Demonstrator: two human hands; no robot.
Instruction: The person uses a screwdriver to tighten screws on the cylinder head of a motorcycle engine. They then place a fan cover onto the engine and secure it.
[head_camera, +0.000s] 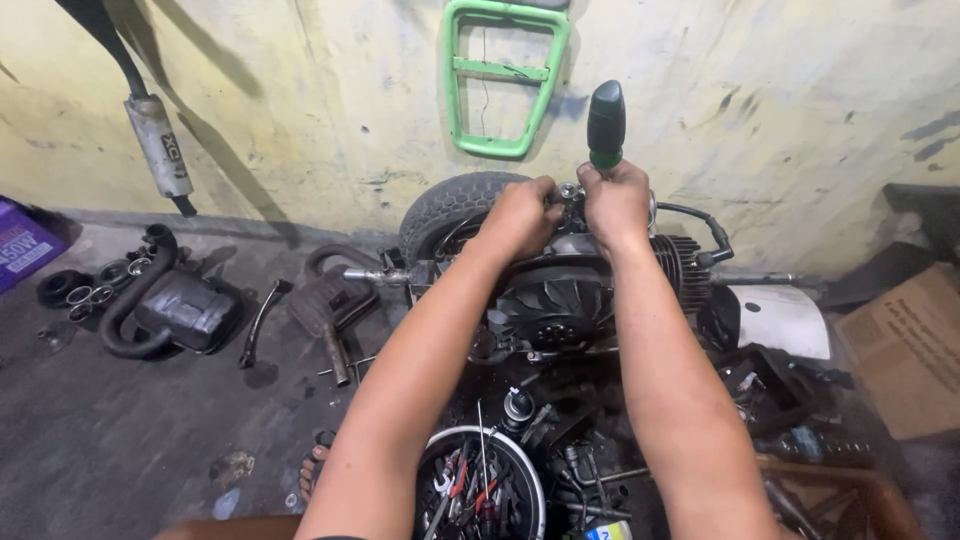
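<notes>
Scooter engine (560, 300) sits on the dusty grey concrete floor (120, 440) against a stained yellow wall (300, 100): dull cast metal, finned black fan wheel at the front, ribbed cylinder on the right side, knobby rubber tyre (450, 205) at the rear left. Right hand (615, 200) is fisted around a screwdriver (605, 125), fingers fully closed on the lower grip; handle is smooth plastic, black bulb on top with a green band, standing upright above the engine top; the shaft is hidden by the hand. Left hand (522, 215) rests just beside it on top of the engine, fingers curled in tight and pinching at a small shiny metal part; what exactly it grips, cannot tell. Both forearms stretch straight out, bare. Left of the engine lie a rusty brown exhaust muffler (330, 300), a curved dark lever, and a black bent-pipe exhaust (175, 305) with loose metal rings nearby. Silver tubular muffler (160, 145) leans on the wall. Green painted metal frame (500, 75) hangs above. Near the person, a round metal basin (530, 480) is full of greasy hand tools. Torn brown cardboard box (905, 350) at right.
</notes>
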